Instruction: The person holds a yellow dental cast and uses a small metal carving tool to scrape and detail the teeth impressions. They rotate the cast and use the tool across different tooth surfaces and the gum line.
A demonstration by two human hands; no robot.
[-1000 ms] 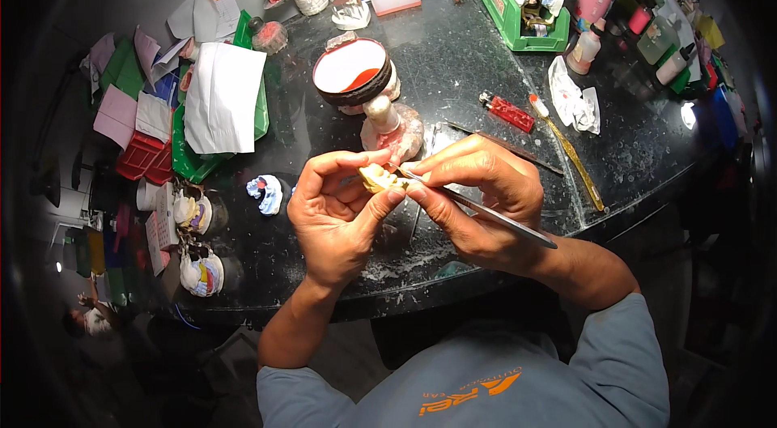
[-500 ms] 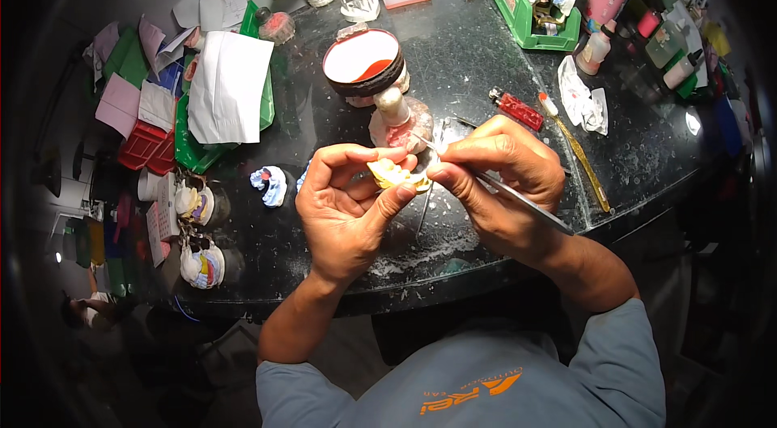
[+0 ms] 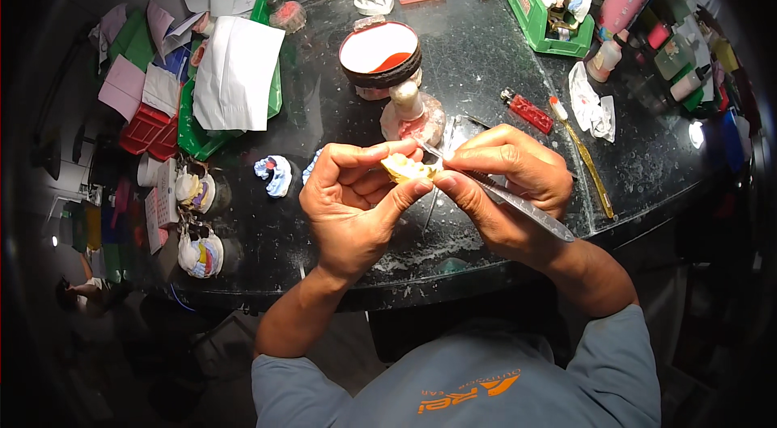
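My left hand pinches a small yellow dental cast between thumb and fingers, above the front part of the dark bench. In my right hand is a slim metal carving tool, gripped like a pen. Its flat handle slants down past the wrist. The tool's tip lies close to the cast's upper edge; whether it touches cannot be made out. My right thumb is against or very near the cast's right end. Behind the cast stands a burner-like piece with a pale upright top on a pinkish, wax-stained base.
A round dish with red liquid stands beyond. Blue-white casts lie left, near mounted casts. To the right are a red lighter, a yellow-handled brush, crumpled tissue and a green bin.
The metal tool has rolled in my right hand, so its handle now shows a broader face. The yellow cast has tilted slightly. The whole view has shifted a little.
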